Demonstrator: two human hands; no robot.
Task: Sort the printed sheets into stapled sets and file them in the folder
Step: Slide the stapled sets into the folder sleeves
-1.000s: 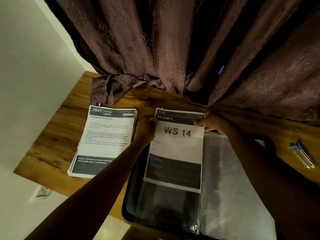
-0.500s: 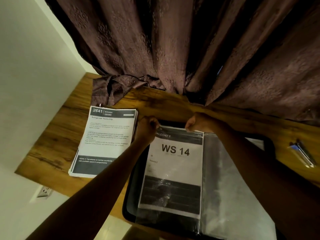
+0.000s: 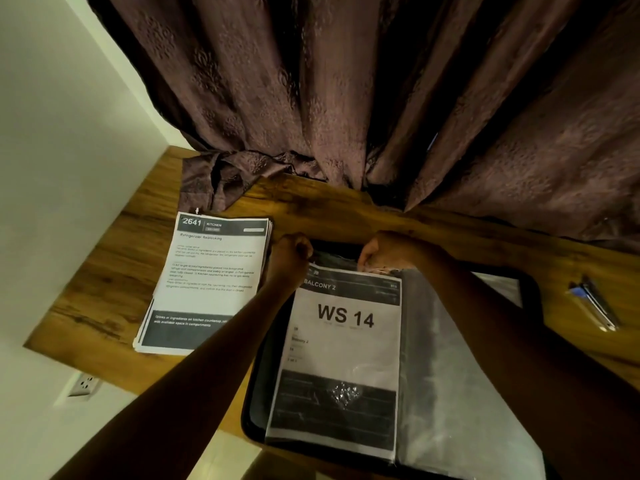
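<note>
Lying in a clear sleeve (image 3: 433, 393) of my open black folder (image 3: 256, 393) is the "WS 14" sheet (image 3: 343, 358). My right hand (image 3: 384, 252) pinches the sleeve's top edge; my left hand (image 3: 291, 252) curls at its top left corner, grip unclear. Left of the folder sits the printed stack (image 3: 204, 285) on the wooden table (image 3: 104, 282). Farther right lies a stapler (image 3: 594, 306).

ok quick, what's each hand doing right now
left hand: curled at the plastic sleeve's top left corner; grip hidden, cannot tell.
right hand: pinching the sleeve's top edge above the WS 14 sheet.
</note>
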